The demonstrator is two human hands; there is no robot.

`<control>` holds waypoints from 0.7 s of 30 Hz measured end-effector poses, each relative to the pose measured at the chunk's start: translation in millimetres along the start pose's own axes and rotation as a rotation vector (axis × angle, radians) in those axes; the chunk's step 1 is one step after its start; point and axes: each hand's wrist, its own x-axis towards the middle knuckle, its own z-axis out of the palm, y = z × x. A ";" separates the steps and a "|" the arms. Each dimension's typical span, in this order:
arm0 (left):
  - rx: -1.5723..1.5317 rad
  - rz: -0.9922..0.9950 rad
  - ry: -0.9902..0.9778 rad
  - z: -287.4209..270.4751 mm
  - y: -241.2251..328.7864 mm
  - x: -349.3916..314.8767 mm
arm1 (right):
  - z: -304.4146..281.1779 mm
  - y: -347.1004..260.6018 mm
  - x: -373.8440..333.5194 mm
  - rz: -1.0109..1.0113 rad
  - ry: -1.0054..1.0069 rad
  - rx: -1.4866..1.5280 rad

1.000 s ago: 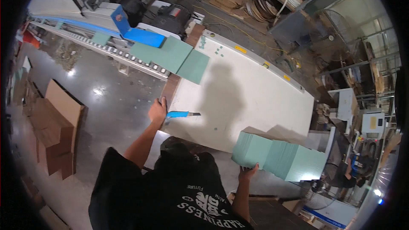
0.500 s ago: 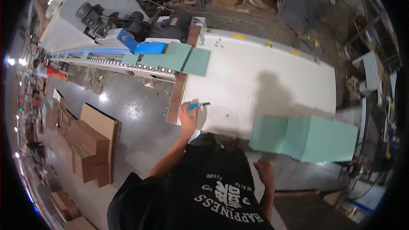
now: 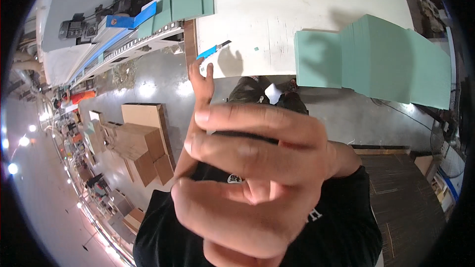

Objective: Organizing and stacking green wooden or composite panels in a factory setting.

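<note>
My left hand (image 3: 202, 83) is over the near left corner of the white worktable (image 3: 257, 15). Its fingers are at the handle end of a blue utility knife (image 3: 210, 52), whose dark blade points away to the right. The thumb stands a little off the handle. My right hand (image 3: 257, 163) is raised close to the camera and looks very large. Loosely bent, its fingers have gaps between them, and nothing shows in them. It hides much of my black shirt. On the table's right side lies a fanned stack of green boards (image 3: 381, 59).
Beyond the left edge is a conveyor machine (image 3: 118, 44) with a blue guide and green boards (image 3: 188, 4) at its end. Brown cardboard boxes (image 3: 138, 143) stand on the floor to the left. A dark slatted surface (image 3: 401, 193) lies at the lower right.
My right hand has risen from beside my body to right before the camera. The view has tilted, so the table sits higher in it. My left hand stays with the knife.
</note>
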 end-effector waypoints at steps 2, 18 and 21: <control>-0.015 -0.092 0.007 -10.8 -5.8 -21.0 | 3.3 8.3 -10.5 -0.233 0.065 -0.053; -0.141 -0.047 -0.063 15.5 -24.6 9.1 | 35.8 -83.3 58.2 0.832 -0.191 -0.200; -0.113 -0.059 -0.103 17.4 -33.7 21.9 | 53.5 -57.7 38.7 0.616 -0.168 -0.104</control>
